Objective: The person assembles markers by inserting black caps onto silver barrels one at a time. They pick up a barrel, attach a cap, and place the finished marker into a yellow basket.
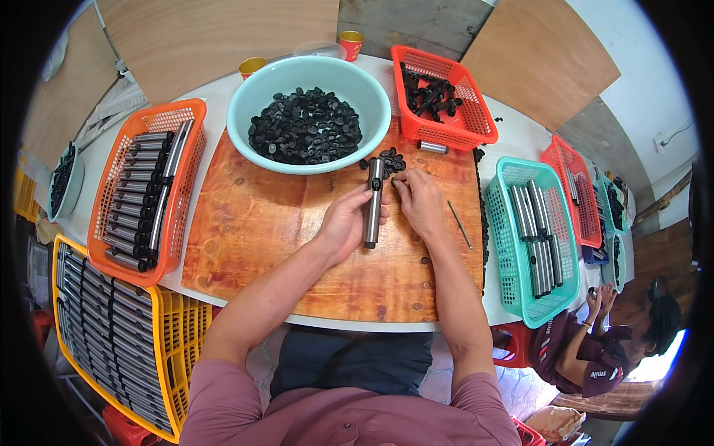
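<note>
A shiny metal tube [373,208] with black ends and a dark round hole near its top stands nearly upright over the wooden board, with my left hand [348,220] wrapped round it. Just right of the tube, my right hand [421,201] is closed in a pinch, with a small black plug at its fingertips. A little pile of black plugs [393,160] lies on the board beyond the hands. Behind it, a pale blue basin [245,149] holds a heap of the same black pieces [305,126]. A thin metal rod [460,224] rests right of my right forearm.
An orange basket [195,141] of tubes stands left, above a yellow crate [160,357] of more tubes. A red basket [476,126] with black parts is at the back right, and a short tube [433,147] lies before it. Right is a green basket [513,290]; beyond sits another person [595,353].
</note>
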Motion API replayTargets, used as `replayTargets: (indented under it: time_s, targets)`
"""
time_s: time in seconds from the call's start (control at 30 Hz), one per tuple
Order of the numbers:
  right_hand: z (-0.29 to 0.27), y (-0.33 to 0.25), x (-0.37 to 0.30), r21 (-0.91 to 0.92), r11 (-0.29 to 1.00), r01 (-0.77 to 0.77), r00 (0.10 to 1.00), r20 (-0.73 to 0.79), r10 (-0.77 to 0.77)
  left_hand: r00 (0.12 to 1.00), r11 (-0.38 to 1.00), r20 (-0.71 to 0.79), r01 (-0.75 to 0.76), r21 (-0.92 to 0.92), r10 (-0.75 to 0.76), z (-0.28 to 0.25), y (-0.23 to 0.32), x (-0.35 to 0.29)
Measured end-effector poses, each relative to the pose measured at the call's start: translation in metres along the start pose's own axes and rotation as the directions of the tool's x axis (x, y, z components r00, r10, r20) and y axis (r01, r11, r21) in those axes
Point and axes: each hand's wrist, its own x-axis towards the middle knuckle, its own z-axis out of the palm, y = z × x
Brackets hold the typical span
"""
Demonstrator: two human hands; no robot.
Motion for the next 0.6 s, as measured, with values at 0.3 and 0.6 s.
replayTargets:
  time_s: [0.3,0.6]
  targets:
    - [0.001,0.002,0.001,0.012,0.998,0.064,0.997,0.049,-0.065,1.0,1.0,0.02,0.004,-0.001,-0.004,0.001,0.001,0.0]
    - [-0.002,0.007,0.002,0.099,0.991,-0.087,0.991,0.112,0.076,0.999,1.0,0.031,0.017,0.0,-0.017,-0.001,0.0,0.0]
